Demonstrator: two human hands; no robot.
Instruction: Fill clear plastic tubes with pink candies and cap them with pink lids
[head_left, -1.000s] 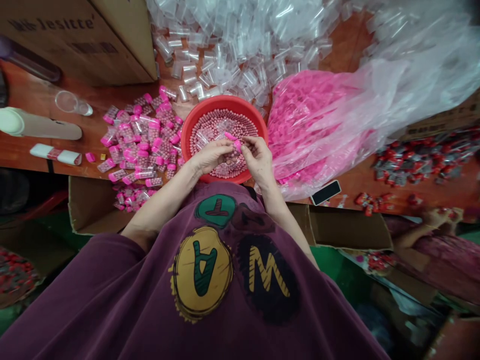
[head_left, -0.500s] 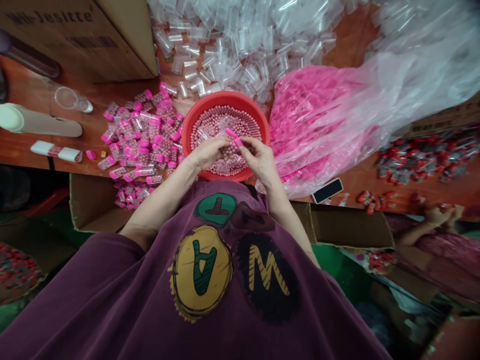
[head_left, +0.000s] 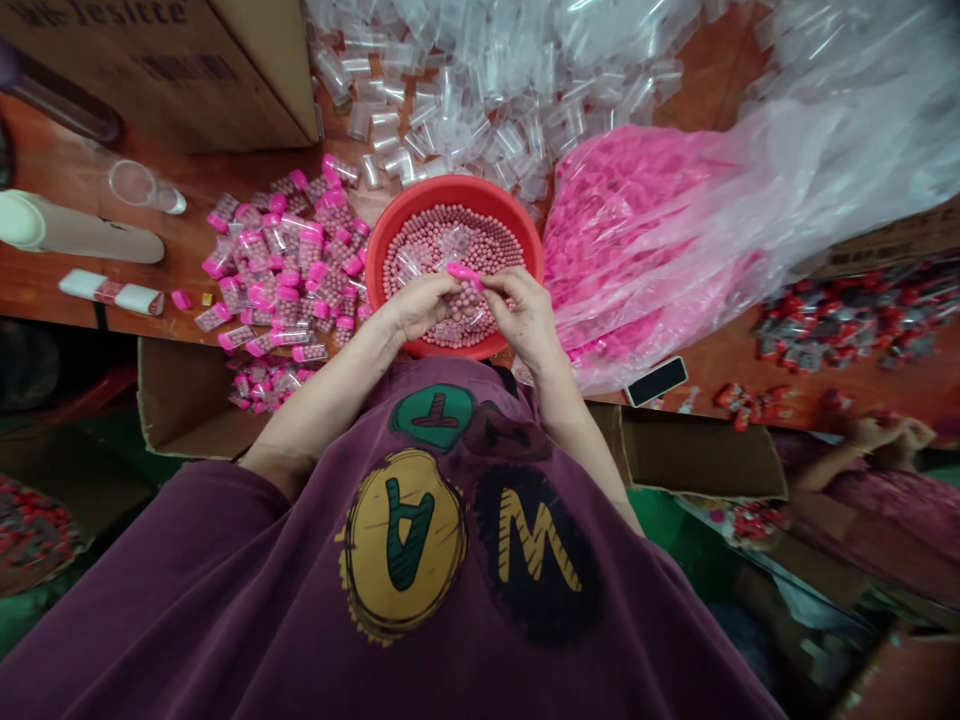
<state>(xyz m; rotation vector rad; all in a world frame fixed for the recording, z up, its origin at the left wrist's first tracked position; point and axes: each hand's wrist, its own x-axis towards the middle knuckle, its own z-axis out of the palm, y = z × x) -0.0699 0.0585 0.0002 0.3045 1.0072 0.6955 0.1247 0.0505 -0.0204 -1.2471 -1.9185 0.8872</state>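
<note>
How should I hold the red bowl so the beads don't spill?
Probably grip the red bowl by its rim at left and right together, coming from above. It's round, upright and open-topped, with loose pink beads inside, so opposite grips should help keep it level. Go carefully on the right: the pink bag lies close there.

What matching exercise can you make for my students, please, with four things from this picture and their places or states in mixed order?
1. Red bowl
2. Bag of pink pieces
3. Phone
4. Small pink plastic piece

A. Below the bag, near the table edge
B. Between the left hand and right hand
C. Holding beads
D. Just right of the bowl

Pairs: 1-C, 2-D, 3-A, 4-B
</note>
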